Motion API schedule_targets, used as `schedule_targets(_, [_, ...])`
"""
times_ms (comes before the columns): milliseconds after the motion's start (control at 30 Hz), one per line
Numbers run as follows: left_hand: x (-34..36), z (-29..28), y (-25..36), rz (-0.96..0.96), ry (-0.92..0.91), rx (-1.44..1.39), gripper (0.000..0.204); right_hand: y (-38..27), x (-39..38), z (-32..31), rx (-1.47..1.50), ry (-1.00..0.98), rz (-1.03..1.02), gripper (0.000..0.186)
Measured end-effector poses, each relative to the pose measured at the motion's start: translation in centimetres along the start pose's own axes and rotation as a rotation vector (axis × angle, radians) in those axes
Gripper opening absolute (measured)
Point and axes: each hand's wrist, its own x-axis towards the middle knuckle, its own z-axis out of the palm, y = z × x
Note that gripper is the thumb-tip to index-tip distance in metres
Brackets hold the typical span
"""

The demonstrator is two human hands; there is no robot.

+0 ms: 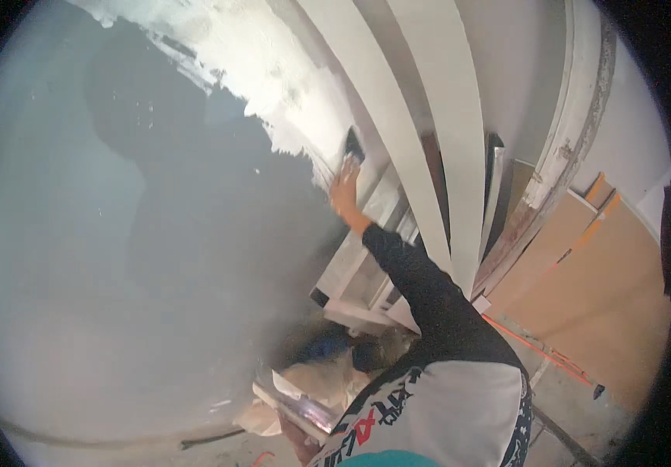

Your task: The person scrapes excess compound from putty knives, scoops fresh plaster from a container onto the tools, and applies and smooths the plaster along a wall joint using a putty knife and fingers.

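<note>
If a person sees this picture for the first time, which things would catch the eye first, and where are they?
Probably the big grey surface filling the left side, with a bright white coating ending raggedly along its upper right. Next, the right hand, reaching with a dark tool near the lower end of that coating. Then the pale curved strips sweeping down from the top, right of centre.

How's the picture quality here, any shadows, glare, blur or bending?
Head view: a soft shadow darkens the grey wall; the white coating glares near the top; the pale strips bow, likely fisheye distortion; the right hand looks slightly blurred; the corners are black.
</note>
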Motion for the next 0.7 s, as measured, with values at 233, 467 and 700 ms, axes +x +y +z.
schedule_targets(233, [1.6, -0.7, -2.0, 0.002, -0.349, -0.139, 0.049, 3.8, 3.8, -2.3, -0.007, 0.170, -0.191, 0.068])
schedule_targets(467, [-1.2, 1.9, -0.2, -0.101, -0.315, -0.065, 0.058, -0.1, 1.9, -2.7, -0.195, 0.129, -0.186, 0.062])
schedule_targets(700, [0.8, -1.8, -1.4, 0.003, -0.219, 0.086, 0.062, -2.2, 2.8, -0.7, -0.393, -0.108, -0.147, 0.064])
